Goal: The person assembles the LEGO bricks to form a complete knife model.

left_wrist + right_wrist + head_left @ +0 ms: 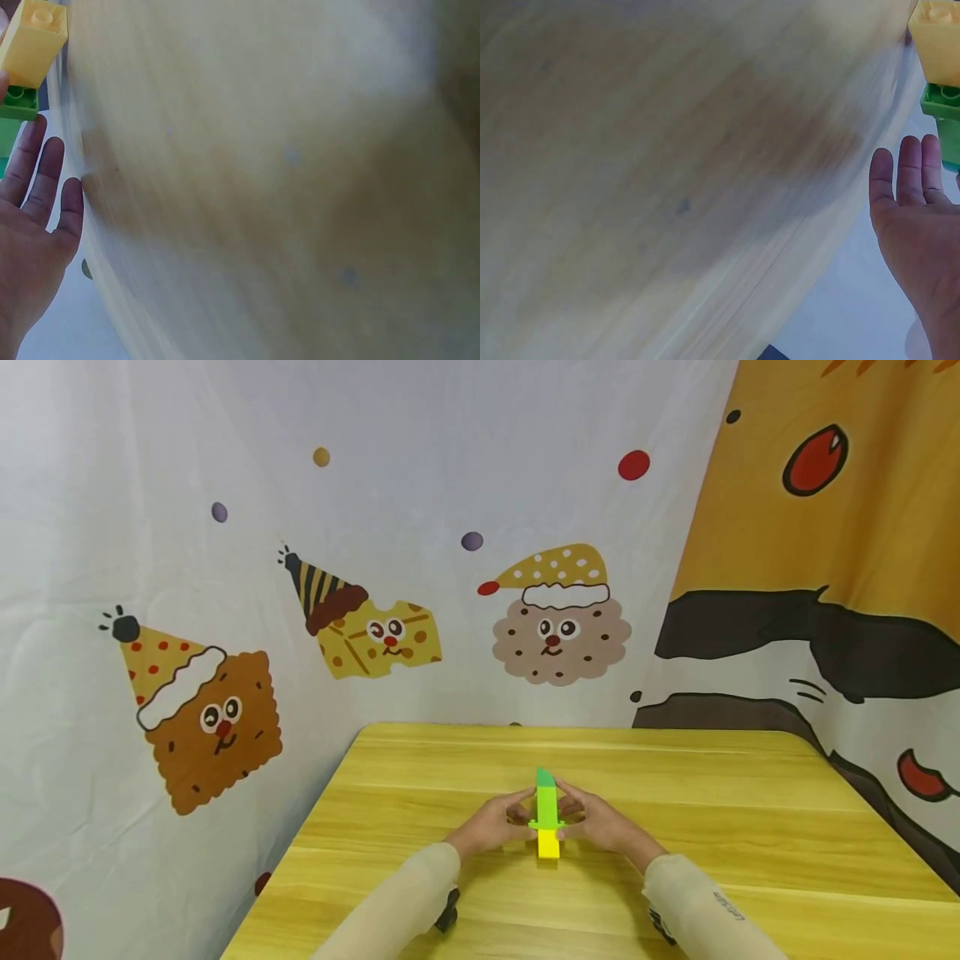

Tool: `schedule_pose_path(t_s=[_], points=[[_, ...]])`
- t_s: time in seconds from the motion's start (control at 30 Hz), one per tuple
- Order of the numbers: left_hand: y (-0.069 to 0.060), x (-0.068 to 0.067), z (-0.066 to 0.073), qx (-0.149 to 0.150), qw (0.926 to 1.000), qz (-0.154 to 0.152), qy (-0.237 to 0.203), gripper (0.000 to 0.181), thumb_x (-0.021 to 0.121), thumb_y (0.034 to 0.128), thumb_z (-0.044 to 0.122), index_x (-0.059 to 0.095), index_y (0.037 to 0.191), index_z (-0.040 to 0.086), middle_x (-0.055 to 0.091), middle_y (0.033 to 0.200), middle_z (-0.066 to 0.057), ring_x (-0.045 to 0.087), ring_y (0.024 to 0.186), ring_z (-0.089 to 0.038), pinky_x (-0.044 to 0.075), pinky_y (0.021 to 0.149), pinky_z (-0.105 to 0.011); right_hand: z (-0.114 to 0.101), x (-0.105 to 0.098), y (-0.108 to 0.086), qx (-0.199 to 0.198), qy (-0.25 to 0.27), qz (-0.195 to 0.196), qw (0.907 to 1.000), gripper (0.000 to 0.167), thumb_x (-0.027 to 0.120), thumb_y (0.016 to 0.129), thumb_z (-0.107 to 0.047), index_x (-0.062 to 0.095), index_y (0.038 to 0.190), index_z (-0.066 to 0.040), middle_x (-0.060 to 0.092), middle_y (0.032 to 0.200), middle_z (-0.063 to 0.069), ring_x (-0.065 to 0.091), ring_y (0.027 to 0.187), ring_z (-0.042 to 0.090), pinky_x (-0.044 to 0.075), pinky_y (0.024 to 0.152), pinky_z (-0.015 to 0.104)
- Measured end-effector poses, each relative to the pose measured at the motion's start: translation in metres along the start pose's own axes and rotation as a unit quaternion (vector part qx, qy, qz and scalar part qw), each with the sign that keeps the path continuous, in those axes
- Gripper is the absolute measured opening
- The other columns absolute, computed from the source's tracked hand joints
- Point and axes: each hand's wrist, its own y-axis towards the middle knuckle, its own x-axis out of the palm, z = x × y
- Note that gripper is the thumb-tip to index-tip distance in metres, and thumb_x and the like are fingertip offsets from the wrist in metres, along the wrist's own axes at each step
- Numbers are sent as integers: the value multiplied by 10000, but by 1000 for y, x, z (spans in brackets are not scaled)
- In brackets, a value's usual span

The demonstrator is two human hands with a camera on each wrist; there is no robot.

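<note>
A toy sword of building bricks (547,806) is held over the middle of the table. Its handle is a yellow brick (549,845), a thin lime green piece forms the crossguard, and the blade is lime with a darker green slanted tip. The left hand (491,824) grips it from the left near the crossguard. From the other side, the right hand (606,827) grips it with thumb and fingers. Both wrist views show the yellow brick (34,45) and green plate at the edge, with the remaining fingers (910,169) stretched out; the thumbs are mostly cut off there.
The wood-grain table (420,760) stretches out around the hands. Behind it hangs a pale cloth backdrop (420,460) printed with cartoon biscuits and cheese in hats. Dark bands (447,912) sit at the wrists under the beige sleeves.
</note>
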Motion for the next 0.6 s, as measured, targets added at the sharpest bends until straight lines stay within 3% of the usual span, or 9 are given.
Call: schedule_pose_path(t_s=[0.17,0.4,0.6], points=[[-1,2,0,-166,9999,-13,31,663,759,901,223,465,1494,261,619,1073,53,603,1087,-174,483,965,-445,2,0,-1,243,-70,-51,9997,936,805,841,-215,244,1582,-103,567,1277,156,516,1224,397,392,1007,612],[0,5,-1,-198,9996,12,221,647,776,885,275,507,1468,201,637,1102,29,605,1078,-165,486,960,-420,8,2,-1,399,-125,-63,9991,888,792,864,-207,266,1532,53,531,1339,239,491,1256,430,369,1037,589],[-1,3,-1,-206,9994,69,256,637,770,890,276,508,1463,178,636,1110,14,596,1071,-161,485,958,-416,6,1,-3,567,-125,133,9982,839,765,892,-216,284,1523,59,511,1379,240,467,1282,427,360,1044,592]])
